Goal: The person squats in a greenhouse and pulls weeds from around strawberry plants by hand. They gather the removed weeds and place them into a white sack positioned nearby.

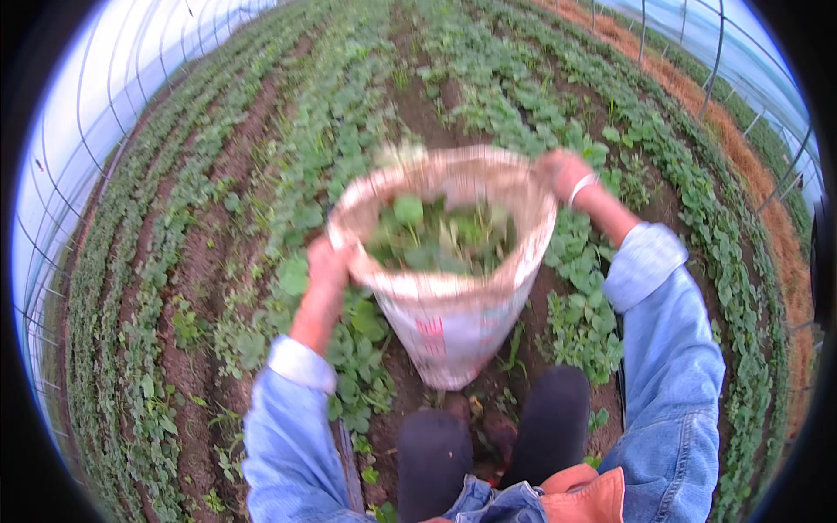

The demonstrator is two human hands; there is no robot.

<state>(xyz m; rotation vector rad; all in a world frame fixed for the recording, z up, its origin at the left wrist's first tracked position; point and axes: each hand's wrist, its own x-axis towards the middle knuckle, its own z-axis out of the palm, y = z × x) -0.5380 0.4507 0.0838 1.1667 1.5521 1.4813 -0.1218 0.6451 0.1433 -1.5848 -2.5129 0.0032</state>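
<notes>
A white woven sack (451, 333) with red printing stands in front of my knees, its rolled mouth wide apart. My left hand (329, 265) grips the near left side of the rim. On the far right side of the rim, my right hand (563, 175) is closed around the edge; a white band circles that wrist. Inside the sack lies a heap of green leaves and stems (451, 235). Both hands and the rim are blurred. The sack's lower end is close to the soil between the crop rows.
Rows of low leafy plants (575, 333) run along both sides, with bare soil furrows (203, 281) between them. Curved metal hoops (713, 59) of a plastic tunnel stand left and right. A strip of dry brown straw (739, 150) borders the right side.
</notes>
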